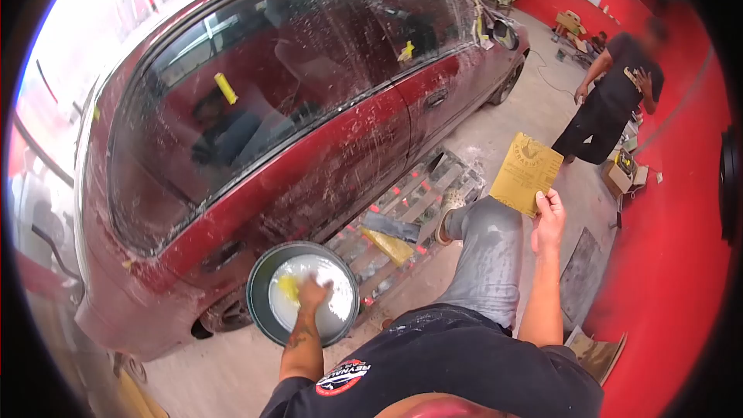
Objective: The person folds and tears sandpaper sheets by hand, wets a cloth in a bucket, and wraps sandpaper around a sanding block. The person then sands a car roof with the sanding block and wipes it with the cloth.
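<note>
My right hand [549,220] pinches a sheet of sandpaper [525,173] by its lower right corner, with its yellow printed back facing me. Down in the dark bucket [254,299] of whitish water is my left hand [313,292]. A bright yellow piece [289,288] shows at its fingers and looks held; motion blurs both, so I cannot make out its kind. The bucket stands beside the rear door of a dusty red car [309,162], whose windows are speckled with white residue.
A low slatted pallet [422,193] lies along the car, bearing a dark block [392,227] and a yellow block [387,245]. Another person [611,93] stands near the red wall at right. Boxes [624,173] line that wall, and a dark flat sheet [582,275] lies below them.
</note>
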The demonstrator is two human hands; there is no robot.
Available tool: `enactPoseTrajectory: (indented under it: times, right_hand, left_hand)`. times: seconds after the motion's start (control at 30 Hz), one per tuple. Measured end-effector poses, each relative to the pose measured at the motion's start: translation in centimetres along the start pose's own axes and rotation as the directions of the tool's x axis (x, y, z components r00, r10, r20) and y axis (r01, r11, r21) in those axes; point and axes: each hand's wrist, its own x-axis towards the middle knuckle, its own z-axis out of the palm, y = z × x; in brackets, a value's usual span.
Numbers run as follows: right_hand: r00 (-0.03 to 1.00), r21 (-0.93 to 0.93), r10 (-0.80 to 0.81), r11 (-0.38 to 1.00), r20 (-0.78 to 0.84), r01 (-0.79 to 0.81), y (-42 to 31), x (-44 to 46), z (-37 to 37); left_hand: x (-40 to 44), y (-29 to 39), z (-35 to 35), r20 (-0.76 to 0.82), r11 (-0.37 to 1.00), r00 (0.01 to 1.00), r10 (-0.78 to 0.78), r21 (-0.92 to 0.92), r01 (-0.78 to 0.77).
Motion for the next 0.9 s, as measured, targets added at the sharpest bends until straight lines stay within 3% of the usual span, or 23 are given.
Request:
enactPoseTrajectory:
  times: [0.07,0.1,0.23,0.27,0.3,0.33,0.37,0.47,0.5,0.53,0.57,0.63,0.7,0.83,0.9]
  right_hand:
    - [0.996,0.163,0.080,0.983,0.035,-0.085,1.7,1.1,-1.1]
    - [0.996,0.160,0.082,0.984,0.021,-0.084,1.8,1.3,-1.0]
    - [0.991,0.188,0.136,0.973,0.015,-0.136,2.7,1.9,-1.4]
    - [0.990,0.251,0.144,0.958,0.004,-0.140,2.5,2.0,-1.5]
    - [0.986,0.302,0.167,0.940,0.008,-0.161,2.4,2.1,-1.3]
    - [0.985,0.283,0.170,0.946,-0.014,-0.159,2.3,2.3,-1.2]
    - [0.986,0.273,0.163,0.947,0.037,-0.167,2.8,3.0,-2.7]
    - [0.980,0.168,0.172,0.968,0.102,-0.188,2.3,3.4,-3.9]
    - [0.977,0.186,0.178,0.963,0.114,-0.197,2.6,3.9,-4.6]
    - [0.971,0.154,0.209,0.962,0.115,-0.225,2.9,4.4,-5.3]
    - [0.972,0.142,0.212,0.964,0.101,-0.225,3.2,5.2,-5.8]
    - [0.967,0.143,0.234,0.958,0.106,-0.247,4.0,5.8,-5.6]
    - [0.964,0.141,0.251,0.955,0.094,-0.262,4.4,6.4,-5.3]
    - [0.963,0.117,0.266,0.956,0.050,-0.270,5.0,6.8,-3.8]
    - [0.963,0.098,0.266,0.958,0.050,-0.270,5.2,6.7,-3.5]
  left_hand:
    - [-3.0,1.4,0.5,0.232,0.935,0.972,-0.040,0.351,-0.045]
    - [-3.4,1.7,0.5,0.349,0.955,0.933,-0.091,0.295,-0.017]
    - [-3.0,-0.5,4.7,0.412,0.982,0.909,-0.061,0.186,-0.018]
    - [-1.1,-3.5,7.9,0.505,0.979,0.863,0.022,0.164,-0.121]
    - [0.3,-4.6,9.9,0.630,0.915,0.774,0.069,0.269,-0.301]
    - [2.7,-11.3,18.7,0.519,0.938,0.839,0.163,0.182,-0.294]
    - [2.5,-10.6,17.6,0.538,0.964,0.837,0.095,0.161,-0.212]
    - [2.5,-12.0,16.3,0.399,0.978,0.897,0.189,0.008,-0.209]
    - [-0.9,-4.6,4.0,0.432,0.985,0.894,0.120,0.062,-0.162]
    - [-0.2,-6.2,4.1,0.271,0.997,0.960,0.074,-0.055,-0.061]
    - [-1.1,-3.9,-0.6,0.257,0.996,0.963,0.075,-0.069,-0.059]
    - [-0.9,-5.2,-2.5,0.216,0.994,0.976,0.022,-0.111,0.002]
    - [-2.0,-5.2,-5.0,-0.012,0.968,0.983,-0.184,-0.173,0.179]
    - [-2.1,-6.1,-6.4,-0.053,0.942,0.948,-0.313,-0.147,0.303]
    - [-2.7,-4.3,-6.6,0.204,0.897,0.881,-0.426,-0.034,0.441]
